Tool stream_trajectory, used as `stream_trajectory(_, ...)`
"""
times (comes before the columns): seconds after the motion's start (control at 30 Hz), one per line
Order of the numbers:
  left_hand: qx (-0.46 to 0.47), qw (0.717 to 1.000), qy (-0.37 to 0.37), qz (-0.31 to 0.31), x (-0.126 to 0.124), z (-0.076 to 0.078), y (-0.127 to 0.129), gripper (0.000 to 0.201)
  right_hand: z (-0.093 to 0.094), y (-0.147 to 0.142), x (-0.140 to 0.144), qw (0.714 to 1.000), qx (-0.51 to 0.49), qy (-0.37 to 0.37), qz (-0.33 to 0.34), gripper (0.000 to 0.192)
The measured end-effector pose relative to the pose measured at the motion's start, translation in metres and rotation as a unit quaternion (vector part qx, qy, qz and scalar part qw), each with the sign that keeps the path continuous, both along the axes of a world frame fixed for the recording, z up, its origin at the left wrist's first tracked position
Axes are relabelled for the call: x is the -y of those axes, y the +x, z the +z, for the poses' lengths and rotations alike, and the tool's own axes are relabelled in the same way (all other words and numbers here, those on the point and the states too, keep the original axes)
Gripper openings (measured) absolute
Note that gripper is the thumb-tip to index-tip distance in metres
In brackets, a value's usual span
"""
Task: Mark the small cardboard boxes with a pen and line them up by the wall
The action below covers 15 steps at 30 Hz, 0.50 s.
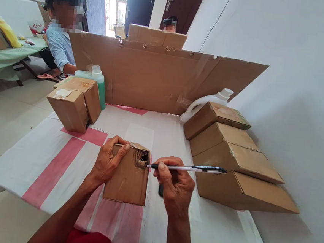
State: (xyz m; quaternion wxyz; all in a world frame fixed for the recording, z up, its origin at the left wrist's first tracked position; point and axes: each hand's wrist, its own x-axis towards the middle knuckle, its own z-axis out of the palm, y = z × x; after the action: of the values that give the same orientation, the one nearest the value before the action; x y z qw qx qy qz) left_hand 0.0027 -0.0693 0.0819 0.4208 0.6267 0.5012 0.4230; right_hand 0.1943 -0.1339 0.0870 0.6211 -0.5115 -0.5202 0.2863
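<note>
Gripping small box, left hand fingers curled; right hand fingers clamped on pen.

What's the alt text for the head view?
A person's left hand steadies a small cardboard box on a white-and-pink cloth while the right hand pokes a pen into its torn top corner. More boxes are stacked at right.
</note>
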Motion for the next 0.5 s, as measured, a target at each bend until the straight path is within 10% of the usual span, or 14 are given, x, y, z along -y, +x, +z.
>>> stream_trajectory(0.13, 0.004, 1.0, -0.001, 0.004, 0.0, 0.0, -0.001, 0.034, -0.005, 0.027, -0.012, 0.995, -0.053, -0.021, -0.076, 0.025)
stream_trajectory(0.23, 0.01, 1.0, 0.0, 0.004, 0.002, 0.002, -0.001, 0.034, -0.034, 0.043, -0.037, 0.981, 0.031, -0.179, -0.06, 0.03)
stream_trajectory(0.33, 0.014, 1.0, -0.005, 0.0, 0.003, 0.004, 0.0, 0.035, -0.075, 0.045, -0.061, 0.91, 0.204, -0.36, -0.023, 0.026)
stream_trajectory(0.5, 0.009, 1.0, -0.02, 0.0, 0.003, 0.007, -0.002, 0.041, -0.116, 0.034, -0.076, 0.843, 0.295, -0.448, -0.033, 0.015)
